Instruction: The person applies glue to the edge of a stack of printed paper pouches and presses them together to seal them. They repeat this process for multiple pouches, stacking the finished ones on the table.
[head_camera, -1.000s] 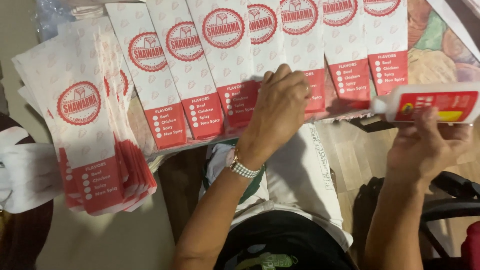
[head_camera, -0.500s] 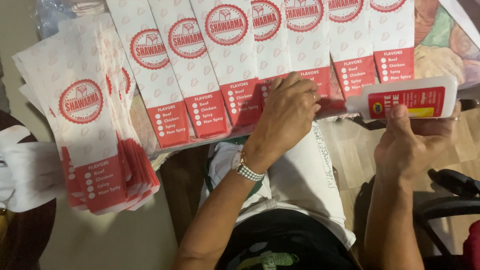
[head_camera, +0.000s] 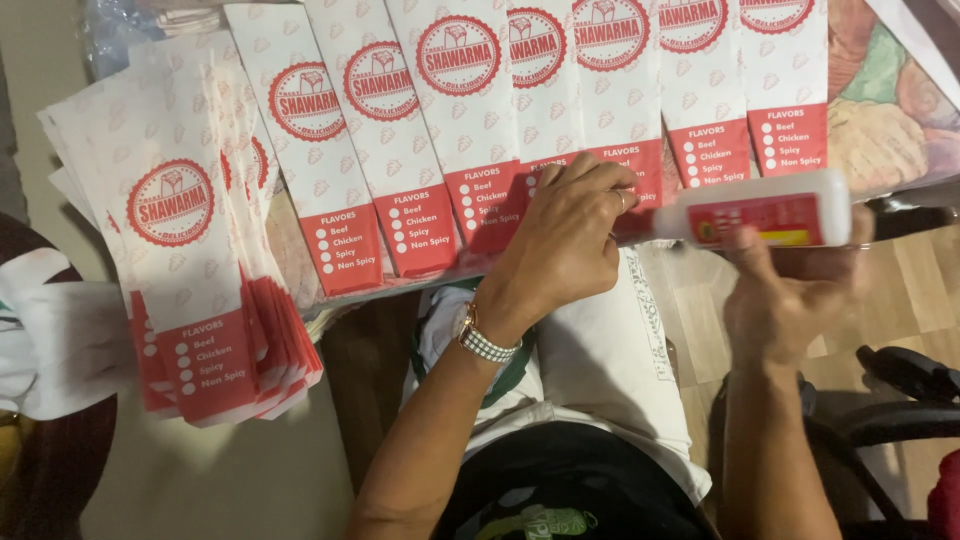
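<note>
- The left hand (head_camera: 565, 240) lies palm down with its fingers pressed on the red bottom flaps of the paper sleeves (head_camera: 470, 120) laid in an overlapping row on the tabletop (head_camera: 880, 130); it grasps nothing.
- The right hand (head_camera: 790, 290) is clenched around a white glue bottle (head_camera: 760, 215) with a red label, held level, nozzle toward 9 o'clock, just beside the left fingertips.
- Judgement: keep the left hand flat so the row does not slide while the nozzle runs along the flap edges.
- Judgement: squeeze lightly; too much glue could bond neighbouring sleeves.
- A finished-looking stack of sleeves (head_camera: 190, 270) lies at 9 o'clock, well apart from both hands.
- The sleeve ends overhang the tabletop edge; press only where the surface supports them.
</note>
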